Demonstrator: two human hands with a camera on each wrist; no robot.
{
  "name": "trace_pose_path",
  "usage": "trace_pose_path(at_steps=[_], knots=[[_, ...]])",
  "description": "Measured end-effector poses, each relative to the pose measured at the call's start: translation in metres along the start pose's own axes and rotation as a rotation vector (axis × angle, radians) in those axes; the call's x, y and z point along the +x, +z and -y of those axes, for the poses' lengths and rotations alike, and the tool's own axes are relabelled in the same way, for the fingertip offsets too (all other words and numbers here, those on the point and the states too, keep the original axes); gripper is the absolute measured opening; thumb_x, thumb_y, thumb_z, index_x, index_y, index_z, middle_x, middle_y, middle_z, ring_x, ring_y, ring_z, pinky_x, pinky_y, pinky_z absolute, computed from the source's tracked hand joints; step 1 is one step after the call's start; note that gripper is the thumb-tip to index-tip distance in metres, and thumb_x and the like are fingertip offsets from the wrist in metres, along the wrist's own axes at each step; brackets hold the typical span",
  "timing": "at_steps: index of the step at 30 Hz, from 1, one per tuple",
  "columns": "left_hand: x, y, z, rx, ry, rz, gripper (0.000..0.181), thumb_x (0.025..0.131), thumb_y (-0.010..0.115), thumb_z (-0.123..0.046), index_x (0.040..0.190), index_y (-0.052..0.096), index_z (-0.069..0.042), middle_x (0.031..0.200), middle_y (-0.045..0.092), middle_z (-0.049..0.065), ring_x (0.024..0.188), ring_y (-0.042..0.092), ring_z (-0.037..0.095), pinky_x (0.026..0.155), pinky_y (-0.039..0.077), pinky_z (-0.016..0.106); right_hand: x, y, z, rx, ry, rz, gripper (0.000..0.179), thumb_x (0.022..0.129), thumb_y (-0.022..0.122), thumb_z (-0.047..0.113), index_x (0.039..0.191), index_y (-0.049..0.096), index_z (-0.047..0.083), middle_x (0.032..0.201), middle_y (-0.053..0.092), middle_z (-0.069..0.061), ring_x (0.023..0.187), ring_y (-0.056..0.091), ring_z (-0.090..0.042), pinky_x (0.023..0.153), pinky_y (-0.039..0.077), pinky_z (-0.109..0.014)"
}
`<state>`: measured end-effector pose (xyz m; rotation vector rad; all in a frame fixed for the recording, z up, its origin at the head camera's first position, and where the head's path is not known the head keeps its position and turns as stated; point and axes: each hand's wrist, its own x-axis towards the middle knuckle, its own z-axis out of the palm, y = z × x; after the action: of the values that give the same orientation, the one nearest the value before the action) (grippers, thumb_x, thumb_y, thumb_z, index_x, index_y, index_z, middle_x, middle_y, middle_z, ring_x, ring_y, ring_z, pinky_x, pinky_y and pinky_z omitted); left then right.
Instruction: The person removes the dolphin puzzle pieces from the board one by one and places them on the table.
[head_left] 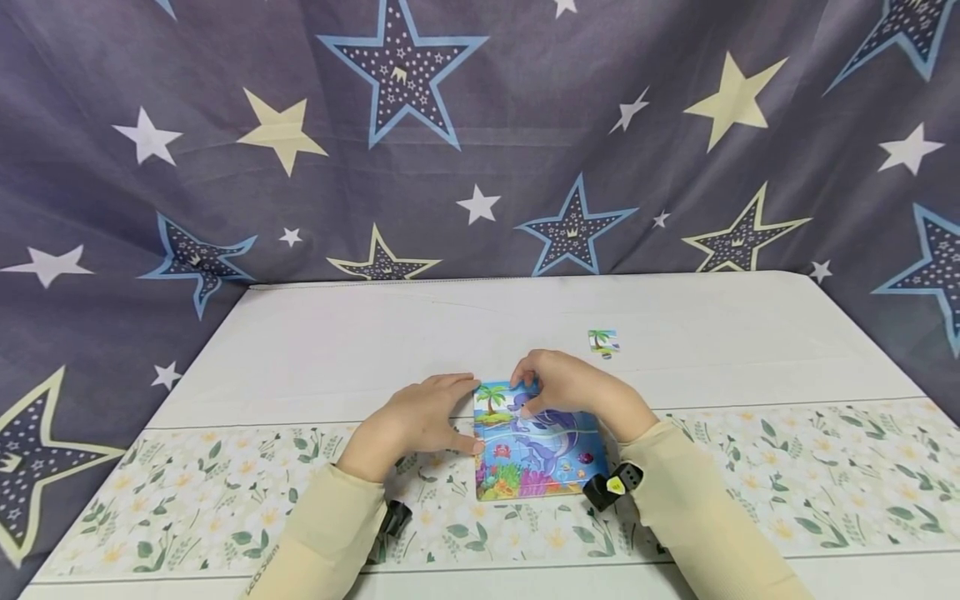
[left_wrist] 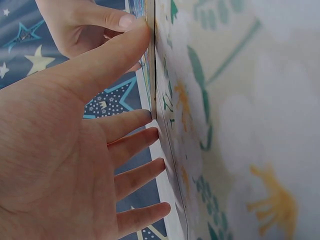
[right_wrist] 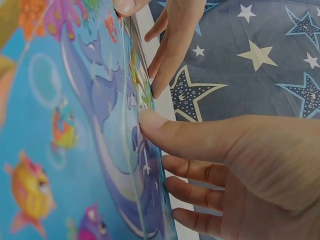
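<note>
A jigsaw puzzle [head_left: 551, 442] with purple dolphins, fish and coral lies on the table in the head view. Alongside its left edge is my left hand [head_left: 423, 417], fingers extended, thumb at the edge and index fingertip by the far left corner. The left wrist view shows that thumb [left_wrist: 135, 40] against the board's side. My right hand [head_left: 566, 383] reaches over the far part of the puzzle and grips there. Its thumb [right_wrist: 155, 122] presses the dolphin picture, while the other fingertips sit at the far edge. The right index finger is mostly hidden in the right wrist view.
A loose puzzle piece [head_left: 602, 342] with a palm tree lies beyond the right hand. The white table [head_left: 360, 333] carries a floral strip [head_left: 787, 475] under the puzzle. A dark star-patterned curtain [head_left: 525, 150] hangs behind the table and at both sides.
</note>
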<state>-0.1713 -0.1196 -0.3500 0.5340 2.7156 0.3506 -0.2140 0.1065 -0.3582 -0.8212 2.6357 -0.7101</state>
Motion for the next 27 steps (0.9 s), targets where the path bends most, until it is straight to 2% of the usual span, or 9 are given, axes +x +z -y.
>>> trace_pose_path(at_steps=[17,27], knots=[[0.0002,-0.0003,0.0013,-0.008,0.009,-0.007,0.092,0.08,0.079,-0.051,0.154,0.038,-0.015,0.158,0.034,0.003,0.145,0.03,0.027,0.113,0.03,0.054,0.0,0.0001,0.0016,-0.047,0.023,0.025,0.03,0.083,0.082,0.019,0.109,0.069,0.013,0.097,0.056,-0.004,0.086,0.054,-0.018,0.084,0.052,-0.038],[-0.0005,-0.0009,-0.0003,-0.012,0.004,-0.005,0.092,0.08,0.079,-0.051,0.154,0.038,-0.015,0.159,0.034,0.003,0.145,0.029,0.027,0.114,0.029,0.054,-0.0008,0.0021,0.0013,-0.03,0.019,0.017,0.029,0.083,0.081,0.018,0.108,0.068,0.013,0.094,0.053,-0.003,0.084,0.05,-0.019,0.081,0.049,-0.037]])
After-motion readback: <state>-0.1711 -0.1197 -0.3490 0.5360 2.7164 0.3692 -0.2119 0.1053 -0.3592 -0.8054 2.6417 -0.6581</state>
